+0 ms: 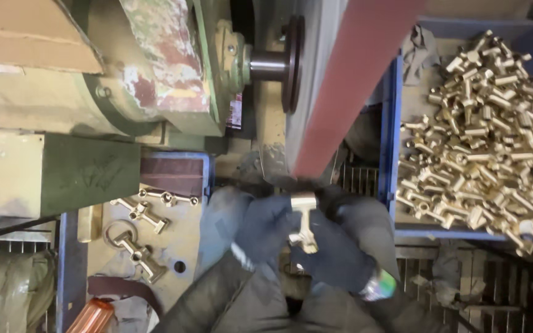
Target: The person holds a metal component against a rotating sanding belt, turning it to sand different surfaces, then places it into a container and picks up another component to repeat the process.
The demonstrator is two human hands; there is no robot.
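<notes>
gripping a brass tee fitting [304,221] between them, left hand [265,227] and right hand [334,246] close their gloved fingers on its stem, crossbar uppermost, touching the sanding belt [353,80] directly above.

Brass fitting [304,221] partly hidden by gloved hands, belt [347,86] blurred

I count one brass T-fitting [304,221] between my two gloved hands, my left hand [265,227] and my right hand [340,243]. Three more brass fittings [140,237] lie on the bench at my left. One blue crate [392,154] holds a heap of fittings [485,129] too many to count. One sanding belt [353,80], one orange bottle [92,316].
</notes>
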